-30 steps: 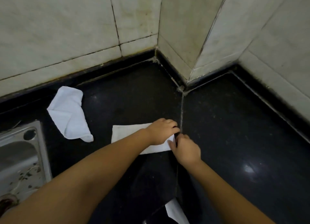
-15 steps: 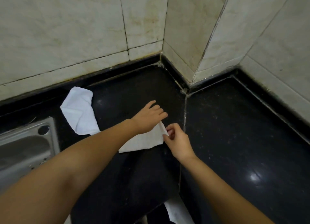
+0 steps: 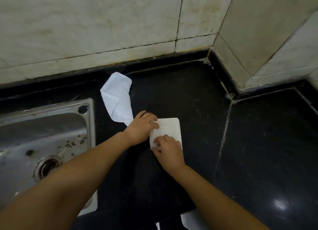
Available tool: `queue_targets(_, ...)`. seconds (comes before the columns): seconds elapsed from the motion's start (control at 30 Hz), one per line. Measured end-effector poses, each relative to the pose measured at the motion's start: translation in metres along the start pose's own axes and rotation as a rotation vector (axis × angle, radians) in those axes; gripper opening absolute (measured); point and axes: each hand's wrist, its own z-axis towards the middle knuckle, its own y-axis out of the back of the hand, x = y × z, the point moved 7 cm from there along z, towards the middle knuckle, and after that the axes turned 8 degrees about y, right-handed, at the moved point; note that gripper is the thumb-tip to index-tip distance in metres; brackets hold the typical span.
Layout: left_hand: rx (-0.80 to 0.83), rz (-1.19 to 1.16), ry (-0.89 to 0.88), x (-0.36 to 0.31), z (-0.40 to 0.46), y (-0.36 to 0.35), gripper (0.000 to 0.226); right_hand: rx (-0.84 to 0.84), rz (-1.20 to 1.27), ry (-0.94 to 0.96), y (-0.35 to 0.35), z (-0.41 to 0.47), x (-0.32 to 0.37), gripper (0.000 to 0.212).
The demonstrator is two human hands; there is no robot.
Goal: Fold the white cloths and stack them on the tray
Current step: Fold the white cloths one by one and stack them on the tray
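Observation:
A small folded white cloth [image 3: 170, 127] lies flat on the black countertop [image 3: 189, 98]. My left hand [image 3: 142, 127] rests on its left edge, fingers laid over the fabric. My right hand [image 3: 169, 149] pinches the cloth's near left corner, thumb at the edge and fingertips on top. Behind my left hand lies a second white cloth [image 3: 117, 96], crumpled and unfolded, reaching back toward the wall. No tray is in view.
A steel sink [image 3: 44, 131] with a drain and debris sits on the left. Tiled walls close the back and form a protruding corner [image 3: 230, 93] at right. A white piece [image 3: 190, 219] shows at the bottom edge. Bare black counter extends right.
The cloth has been folded over from a long strip into a smaller square. Both hands have shifted onto its left side. The view has swung left, showing more of the sink.

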Motion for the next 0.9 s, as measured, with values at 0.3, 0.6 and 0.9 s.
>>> queue_targets(0.3, 0.108, -0.435, 0.932, 0.021, -0.034, -0.013, 0.039, -0.115, 0.203, -0.441, 0.051, 0.005, -0.087, 0.038)
queue_targets(0.6, 0.272, -0.609, 1.101, 0.004, -0.026, -0.027, 0.028, -0.066, 0.274, -0.457, 0.035, 0.013, -0.074, 0.015)
queue_targets(0.9, 0.133, -1.074, 0.698, -0.065, -0.017, 0.019, 0.010, -0.454, 0.551, -0.483, 0.102, -0.083, -0.082, 0.005)
